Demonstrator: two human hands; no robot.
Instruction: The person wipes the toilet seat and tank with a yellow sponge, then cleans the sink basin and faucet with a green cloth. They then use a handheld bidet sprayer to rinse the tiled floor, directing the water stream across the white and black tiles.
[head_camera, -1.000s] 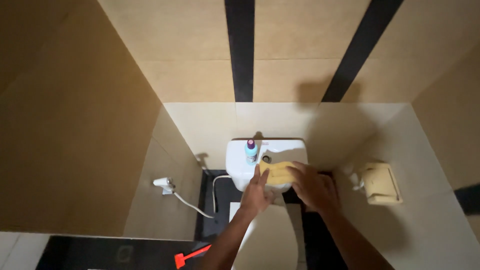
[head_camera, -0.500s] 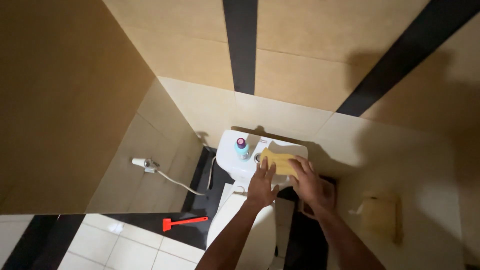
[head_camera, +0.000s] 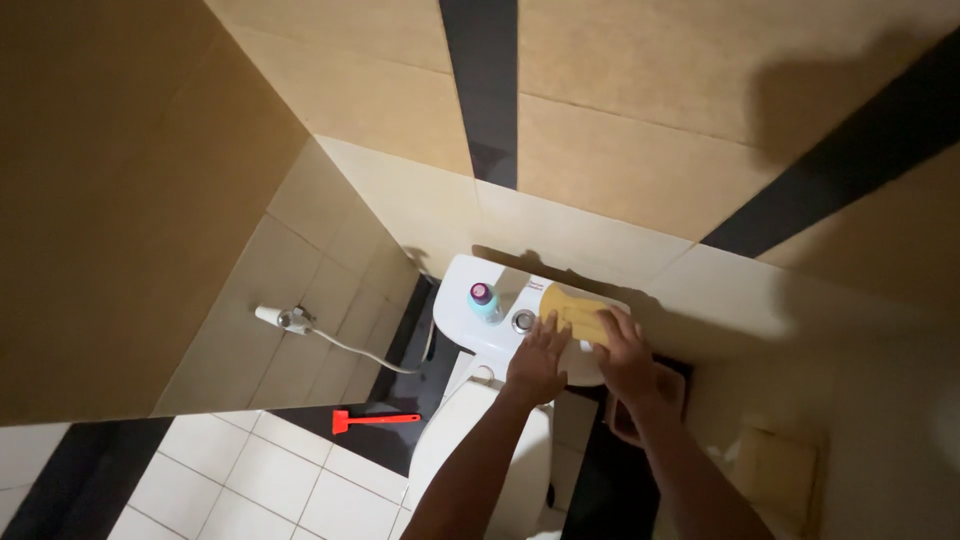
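Both hands rest flat on a yellow cloth (head_camera: 575, 312) spread across the top of the toilet tank (head_camera: 480, 335). The left hand (head_camera: 537, 358) lies with fingers stretched out and open at the cloth's near left edge, gripping nothing. The right hand (head_camera: 627, 355) presses down on the cloth's right part, fingers spread; whether it pinches any fabric cannot be told.

On the tank, left of the cloth, stands a small bottle (head_camera: 484, 300) with a purple cap, and between it and the cloth sits the round flush button (head_camera: 522, 321). Just in front of the tank is the closed toilet lid (head_camera: 470, 440), partly covered by the left forearm. Left of the tank, a spray hose (head_camera: 285, 319) hangs on the tiled wall, its tube curving toward the tank. On the floor to the tank's front left lies a red scraper (head_camera: 375, 419). Right of the tank, a brownish bin (head_camera: 655, 400) is mostly hidden behind the right wrist, and further right a tan holder (head_camera: 775, 470) on the wall is dim and hard to make out. A dark shadow falls on the wall above the tank.
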